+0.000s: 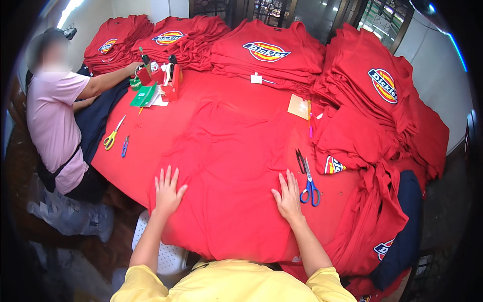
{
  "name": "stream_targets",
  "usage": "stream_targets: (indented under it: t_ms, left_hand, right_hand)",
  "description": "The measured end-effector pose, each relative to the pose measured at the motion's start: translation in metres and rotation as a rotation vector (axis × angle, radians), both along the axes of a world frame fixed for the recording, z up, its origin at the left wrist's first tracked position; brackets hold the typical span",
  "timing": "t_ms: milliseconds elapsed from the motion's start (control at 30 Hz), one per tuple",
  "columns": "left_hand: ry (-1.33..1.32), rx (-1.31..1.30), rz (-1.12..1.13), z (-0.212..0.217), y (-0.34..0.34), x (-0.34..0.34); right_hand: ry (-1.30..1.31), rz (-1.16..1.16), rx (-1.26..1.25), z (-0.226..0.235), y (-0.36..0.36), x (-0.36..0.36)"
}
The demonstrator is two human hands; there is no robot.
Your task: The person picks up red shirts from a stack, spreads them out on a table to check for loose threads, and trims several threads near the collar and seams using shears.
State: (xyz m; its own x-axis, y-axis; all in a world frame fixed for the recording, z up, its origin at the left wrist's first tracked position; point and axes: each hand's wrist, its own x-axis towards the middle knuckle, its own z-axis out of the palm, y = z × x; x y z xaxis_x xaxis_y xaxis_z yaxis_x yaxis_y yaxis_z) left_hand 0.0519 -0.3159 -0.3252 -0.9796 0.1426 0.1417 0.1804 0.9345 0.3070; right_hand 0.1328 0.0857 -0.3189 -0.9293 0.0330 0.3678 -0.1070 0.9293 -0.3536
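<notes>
A plain red sleeveless shirt [234, 166] lies spread over the red-covered table, its neck end away from me and its lower part hanging over the near edge. My left hand [168, 194] rests flat on its left side, fingers stretched out. On the opposite side my right hand [288, 199] lies flat too, fingers extended. Neither hand grips anything. Just right of my right hand are blue-handled scissors [310, 190] and dark thread snips [301, 160].
Stacks of folded red shirts [266, 48] line the far edge, with more piled [359, 136] at right. A co-worker [55, 121] in pink stands at left, reaching toward a red organizer box [168, 85]. Yellow-handled scissors [111, 138] and blue snips [125, 146] lie nearby.
</notes>
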Motion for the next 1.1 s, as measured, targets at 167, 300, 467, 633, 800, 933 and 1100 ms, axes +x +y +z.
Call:
stream_targets:
  t_ms: [167,300,467,633,800,933,1100]
  left_hand:
    - [-0.143,-0.067,-0.037,0.022,0.003,0.038]
    - [0.124,0.2,-0.148,0.042,0.014,-0.031]
    - [0.379,0.295,-0.283,0.048,0.086,-0.227]
    - [0.282,0.236,-0.265,0.01,0.126,-0.334]
    - [0.118,0.646,-0.186,0.019,0.132,-0.344]
    - [0.129,0.361,-0.492,0.024,0.066,-0.289]
    - [-0.103,0.635,-0.174,0.041,0.0,-0.226]
  right_hand:
    - [-0.051,-0.083,0.095,0.002,0.023,0.015]
    - [0.007,-0.136,-0.036,0.021,0.024,-0.022]
    - [0.216,-0.078,0.073,0.025,0.047,-0.183]
    - [0.177,-0.382,0.072,0.005,0.066,-0.296]
    - [0.318,-0.309,0.116,0.011,0.067,-0.284]
    - [0.134,0.078,0.081,0.04,0.052,-0.197]
    - [-0.17,0.119,-0.008,0.033,0.048,-0.144]
